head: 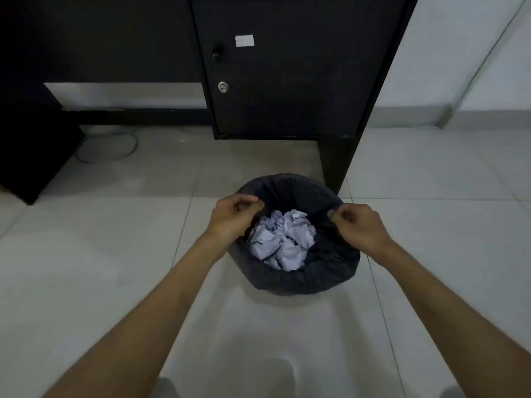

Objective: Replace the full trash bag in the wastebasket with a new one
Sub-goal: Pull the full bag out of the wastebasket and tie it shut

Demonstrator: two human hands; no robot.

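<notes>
A round wastebasket stands on the tiled floor, wholly wrapped in a dark trash bag [310,278] folded over its rim. Crumpled white paper [283,239] fills the inside. My left hand [232,216] pinches the bag's edge at the left side of the rim, fingers curled. At the right side of the rim my right hand [357,225] pinches the bag's edge the same way. Both forearms reach in from the bottom of the view. The basket's own wall is hidden under the bag.
A black desk cabinet [287,81] with a lock and a white label stands just behind the basket, its leg [334,165] close to the rim's far right. A cable [115,150] lies on the floor under the desk. A dark block [31,156] sits at left.
</notes>
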